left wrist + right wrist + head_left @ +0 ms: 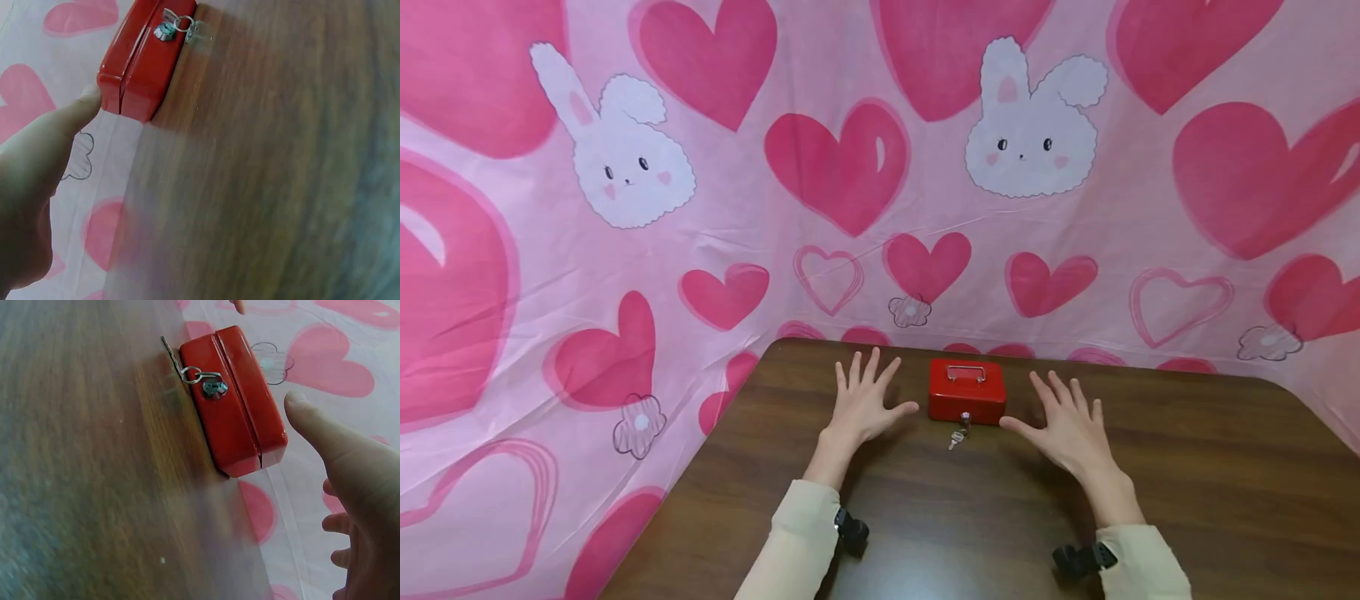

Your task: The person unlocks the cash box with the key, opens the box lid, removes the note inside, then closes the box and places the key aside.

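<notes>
Dark wood-grain table [1187, 475], rounded at the far corners, pushed close against a pink cloth [550, 275] printed with hearts and rabbits. Near the far edge, at the middle: small red box [967, 392], lid closed, metal handle flat on top. In the front lock, a key [214, 387], with a ring and a second key [956, 439] trailing onto the wood just in front. Left hand [862, 404] and right hand [1067, 427] spread flat over the tabletop, one on each side of the box, fingers splayed, neither gripping anything.
</notes>
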